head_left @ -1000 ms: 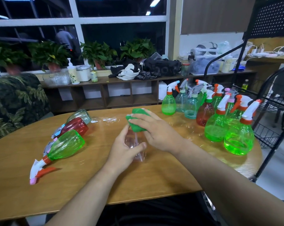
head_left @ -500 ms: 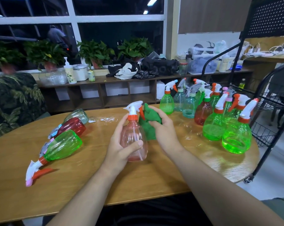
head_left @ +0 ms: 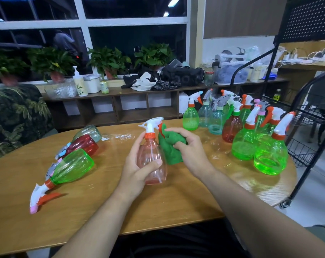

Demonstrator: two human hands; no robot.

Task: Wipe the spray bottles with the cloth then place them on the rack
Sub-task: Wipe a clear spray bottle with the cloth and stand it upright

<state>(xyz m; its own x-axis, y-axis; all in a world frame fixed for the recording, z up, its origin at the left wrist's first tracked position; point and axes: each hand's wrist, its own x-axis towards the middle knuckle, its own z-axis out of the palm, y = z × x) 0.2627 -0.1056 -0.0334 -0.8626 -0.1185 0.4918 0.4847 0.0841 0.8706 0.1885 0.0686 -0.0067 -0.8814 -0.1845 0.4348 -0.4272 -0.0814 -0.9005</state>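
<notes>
- Spray bottle (head_left: pixel 151 157), pink and see-through, is upright over the middle of the tabletop (head_left: pixel 102 202); the left hand (head_left: pixel 137 170) has its grip clamped round the belly.
- The right hand (head_left: pixel 192 153) has its grip bunched on the green cloth (head_left: pixel 170 148), which touches the bottle's right side below the trigger.
- Step in hand, I judge: wiping. Next calls for rubbing round the body, then carrying it right to the rack (head_left: pixel 310 118).
- Inside the bottle only a dip tube shows; no bottles show in the rack's baskets.
</notes>
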